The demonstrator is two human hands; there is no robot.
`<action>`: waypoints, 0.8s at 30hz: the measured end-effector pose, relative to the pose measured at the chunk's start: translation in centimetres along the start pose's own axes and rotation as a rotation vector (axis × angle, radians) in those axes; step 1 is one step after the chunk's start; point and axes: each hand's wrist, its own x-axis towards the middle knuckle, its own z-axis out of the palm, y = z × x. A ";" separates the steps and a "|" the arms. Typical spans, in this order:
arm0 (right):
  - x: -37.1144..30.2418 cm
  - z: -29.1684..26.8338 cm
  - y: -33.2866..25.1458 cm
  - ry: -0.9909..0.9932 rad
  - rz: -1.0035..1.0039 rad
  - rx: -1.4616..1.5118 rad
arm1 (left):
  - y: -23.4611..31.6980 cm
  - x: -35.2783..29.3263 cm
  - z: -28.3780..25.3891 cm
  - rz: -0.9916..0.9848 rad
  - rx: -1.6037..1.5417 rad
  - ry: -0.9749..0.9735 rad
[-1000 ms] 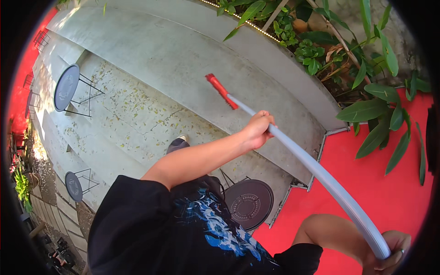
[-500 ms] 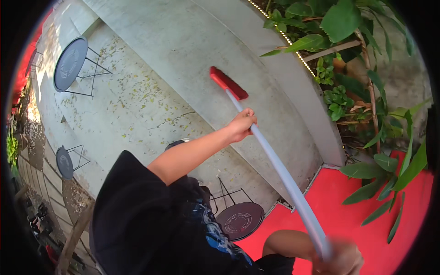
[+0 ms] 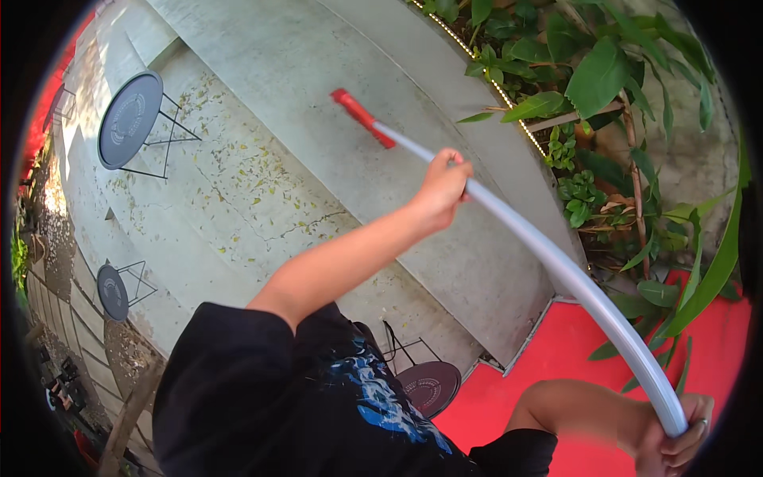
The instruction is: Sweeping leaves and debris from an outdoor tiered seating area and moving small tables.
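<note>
A long broom slants across the view, its red head (image 3: pixel 362 118) on the grey concrete ledge (image 3: pixel 318 56) and its pale grey-blue handle (image 3: pixel 560 266) running down to the lower right. Partway along that handle, my left hand (image 3: pixel 443 191) is wrapped round it, the arm stretched forward. My right hand (image 3: pixel 682 437) is closed round the handle's upper end, with a ring on one finger. The bristles are mostly hidden beneath the head.
Small yellow-green leaves (image 3: pixel 246 171) lie scattered on the lower concrete. Round dark folding tables stand at upper left (image 3: pixel 129 119), left (image 3: pixel 113 292) and close to me (image 3: pixel 429 387). A low curved wall (image 3: pixel 445 87) edges leafy plants (image 3: pixel 596 75). Red flooring (image 3: pixel 485 389) covers the lower right.
The broom head has moved farther away and to the left along the ledge. My left hand has shifted up and right, and my right hand has swung out to the right.
</note>
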 end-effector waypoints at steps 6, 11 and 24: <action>-8.0 4.2 17.2 -0.335 -0.032 -0.362 | 4.5 16.5 -10.3 0.148 -0.176 0.100; -4.8 2.0 13.2 -0.293 0.098 0.039 | 3.5 6.1 -15.4 0.184 -0.152 0.127; -12.4 -5.1 -23.0 0.386 -0.149 -0.026 | -8.9 -15.0 -2.3 -0.323 0.192 0.030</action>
